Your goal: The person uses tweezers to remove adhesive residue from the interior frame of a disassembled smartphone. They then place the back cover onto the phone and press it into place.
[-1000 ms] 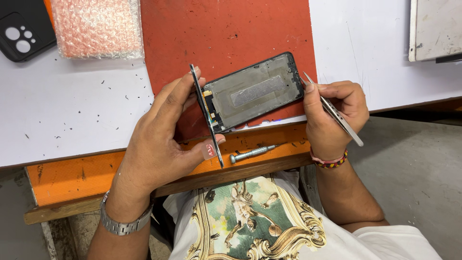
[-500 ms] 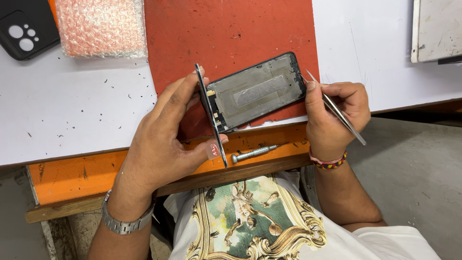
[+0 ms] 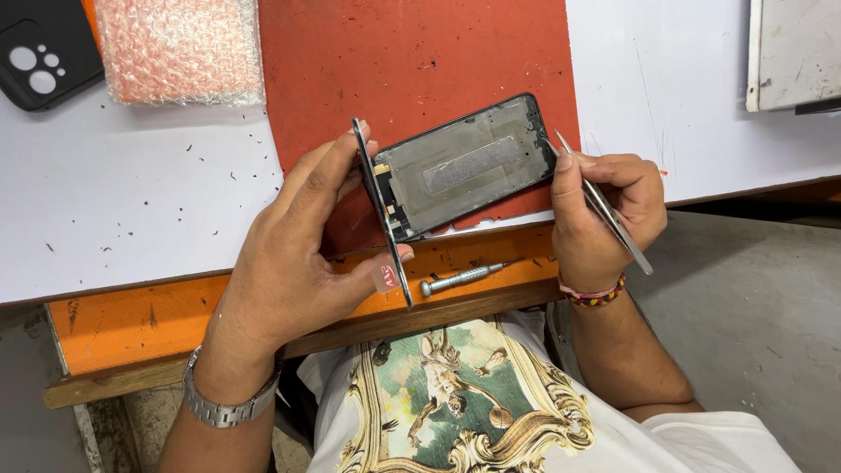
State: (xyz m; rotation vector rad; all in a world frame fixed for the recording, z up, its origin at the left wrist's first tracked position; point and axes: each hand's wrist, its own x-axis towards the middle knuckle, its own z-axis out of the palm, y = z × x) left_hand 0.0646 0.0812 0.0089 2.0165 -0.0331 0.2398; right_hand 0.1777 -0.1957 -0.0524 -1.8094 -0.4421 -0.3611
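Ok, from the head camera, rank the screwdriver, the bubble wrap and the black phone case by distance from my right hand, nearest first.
From the right hand:
1. Screwdriver, just left of it on the orange edge.
2. Bubble wrap, top left.
3. Black phone case, far top-left corner.

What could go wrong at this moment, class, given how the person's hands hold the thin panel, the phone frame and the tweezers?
1. The left hand grips the thin panel edge-on by fingertips and thumb; it might flex, crack or slip.
2. The tweezers in the right hand touch the phone frame at its end; a slip could scratch it.
3. The small screwdriver lies near the bench's front edge and could roll off.
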